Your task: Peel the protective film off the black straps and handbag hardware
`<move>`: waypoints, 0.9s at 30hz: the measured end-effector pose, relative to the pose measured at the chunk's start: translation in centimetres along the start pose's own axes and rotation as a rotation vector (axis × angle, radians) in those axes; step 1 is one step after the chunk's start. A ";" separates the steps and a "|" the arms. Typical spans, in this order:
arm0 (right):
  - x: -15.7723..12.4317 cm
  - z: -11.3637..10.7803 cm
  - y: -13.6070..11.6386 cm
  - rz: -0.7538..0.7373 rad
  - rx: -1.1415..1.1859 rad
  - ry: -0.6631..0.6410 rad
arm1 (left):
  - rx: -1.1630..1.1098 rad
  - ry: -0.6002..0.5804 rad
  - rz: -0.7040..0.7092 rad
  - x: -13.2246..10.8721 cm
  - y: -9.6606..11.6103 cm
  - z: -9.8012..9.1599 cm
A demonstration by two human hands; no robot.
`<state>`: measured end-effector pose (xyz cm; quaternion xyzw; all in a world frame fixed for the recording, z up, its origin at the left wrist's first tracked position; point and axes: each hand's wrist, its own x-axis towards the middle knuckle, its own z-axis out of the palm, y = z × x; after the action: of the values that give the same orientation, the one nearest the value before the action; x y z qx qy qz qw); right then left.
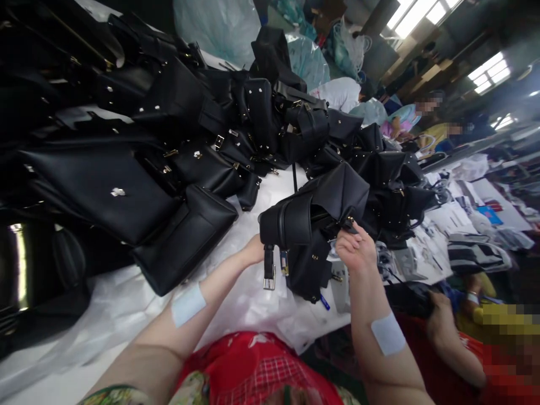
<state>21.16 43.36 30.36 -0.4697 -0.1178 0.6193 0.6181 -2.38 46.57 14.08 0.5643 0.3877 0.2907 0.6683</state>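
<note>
A black leather handbag (314,208) with gold fittings and a dangling buckled strap (269,269) is held up over the white-covered table (126,315). My left hand (254,249) reaches behind the bag's left end; its fingers are hidden by the bag. My right hand (356,247) is closed on the bag's right side, near its dark flap. Both my forearms carry a pale blue patch.
A big heap of black handbags (177,140) fills the table's left and far side. Another person's arm (453,337) rests at the lower right, holding a dark item. Papers and small goods (447,225) cover the table to the right. People sit farther back.
</note>
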 end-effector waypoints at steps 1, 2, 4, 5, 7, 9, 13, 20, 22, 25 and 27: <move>-1.1 -0.1 0.3 0.003 0.003 0.002 | -0.093 -0.056 -0.010 -2.0 1.3 0.2; -2.0 -0.3 0.7 0.005 0.018 -0.002 | -0.223 -0.141 -0.028 -4.0 2.5 0.4; -3.8 -0.7 1.3 0.012 0.069 -0.025 | -0.587 -0.343 -0.091 -7.7 4.7 0.7; -4.7 -0.9 1.6 0.019 0.098 -0.040 | -0.747 -0.407 -0.122 -9.3 5.6 0.7; -6.3 -1.3 2.2 0.032 0.151 -0.067 | -0.901 -0.400 -0.163 -11.9 7.0 0.6; -7.9 -1.4 2.9 0.041 0.195 -0.089 | -0.914 -0.307 -0.170 -13.8 7.9 0.1; -11.0 -1.4 4.2 0.009 0.215 -0.100 | -0.915 -0.248 -0.138 -17.0 8.9 -1.3; -16.2 -0.4 6.0 -0.134 0.001 -0.056 | -0.861 -0.268 -0.260 -21.0 9.2 -2.8; -17.5 -0.1 6.5 -0.149 -0.081 -0.043 | -0.697 -0.213 -0.236 -21.8 8.7 -3.0; -19.5 -0.3 7.6 -0.126 -0.174 -0.047 | -0.510 -0.250 -0.112 -23.6 7.1 -3.4; -20.8 -1.2 8.7 -0.110 -0.238 -0.054 | -0.392 -0.270 -0.101 -25.0 5.7 -4.1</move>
<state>12.09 22.77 32.45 -0.5158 -0.2328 0.5783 0.5877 -18.78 29.19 24.20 0.4377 0.2588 0.2487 0.8244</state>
